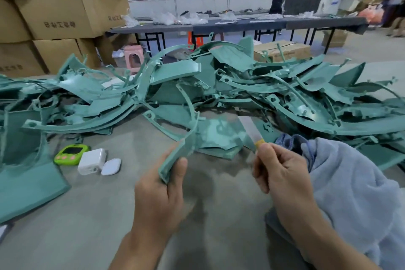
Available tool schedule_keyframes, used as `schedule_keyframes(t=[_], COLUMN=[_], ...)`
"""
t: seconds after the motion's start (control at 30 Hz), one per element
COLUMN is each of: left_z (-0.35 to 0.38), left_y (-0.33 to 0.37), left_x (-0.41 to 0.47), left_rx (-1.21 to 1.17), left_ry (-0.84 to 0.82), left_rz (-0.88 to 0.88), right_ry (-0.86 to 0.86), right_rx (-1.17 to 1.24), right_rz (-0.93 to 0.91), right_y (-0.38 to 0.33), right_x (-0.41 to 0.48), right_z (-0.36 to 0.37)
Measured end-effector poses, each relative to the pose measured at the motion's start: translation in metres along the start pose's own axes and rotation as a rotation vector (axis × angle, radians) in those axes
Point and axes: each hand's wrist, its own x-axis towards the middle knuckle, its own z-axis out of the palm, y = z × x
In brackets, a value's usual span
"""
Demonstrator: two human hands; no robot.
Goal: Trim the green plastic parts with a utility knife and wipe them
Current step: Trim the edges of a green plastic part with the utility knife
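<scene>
Green curved part (175, 155) gripped in left hand (160, 190); right hand (282, 173) pinches knife blade (249, 131). Cut away from fingers, shallow strokes.

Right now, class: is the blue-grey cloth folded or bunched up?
Bunched up: the cloth lies in loose rumpled heaps beside the right hand, no neat folds.

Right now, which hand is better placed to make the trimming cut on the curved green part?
The right hand: it already holds the utility knife, blade pointing up beside the curved green part. The left hand is taken up holding that part's lower end steady.
</scene>
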Motion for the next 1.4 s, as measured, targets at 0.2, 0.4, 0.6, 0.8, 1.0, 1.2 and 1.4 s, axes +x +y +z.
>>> schedule_keyframes(t=[0.2,0.4,0.6,0.8,1.0,1.2,1.4], left_z=[0.023,0.025,0.025,0.026,0.027,0.026,0.026], left_y=[-0.022,-0.025,-0.025,-0.023,-0.027,-0.026,-0.027], left_x=[0.002,0.001,0.003,0.007,0.005,0.002,-0.001], left_rx=[0.076,0.019,0.005,-0.066,-0.062,-0.071,-0.096], left_ry=[-0.495,-0.454,-0.442,-0.362,-0.36,-0.358,-0.346], left_rz=[-0.121,-0.134,-0.124,-0.225,-0.233,-0.192,-0.185], right_ry=[-0.121,-0.314,-0.418,-0.162,-0.178,-0.219,-0.132], right_rx=[-0.03,-0.412,-0.567,-0.629,-0.691,-0.592,-0.603], right_rz=[-0.031,-0.171,-0.184,-0.205,-0.214,-0.168,-0.183], right_y=[-0.006,-0.009,-0.007,-0.008,-0.005,-0.005,-0.006], right_x=[-0.008,-0.022,-0.025,-0.022,-0.02,-0.016,-0.007], right_z=[0.003,0.011,0.013,0.015,0.022,0.021,0.014])
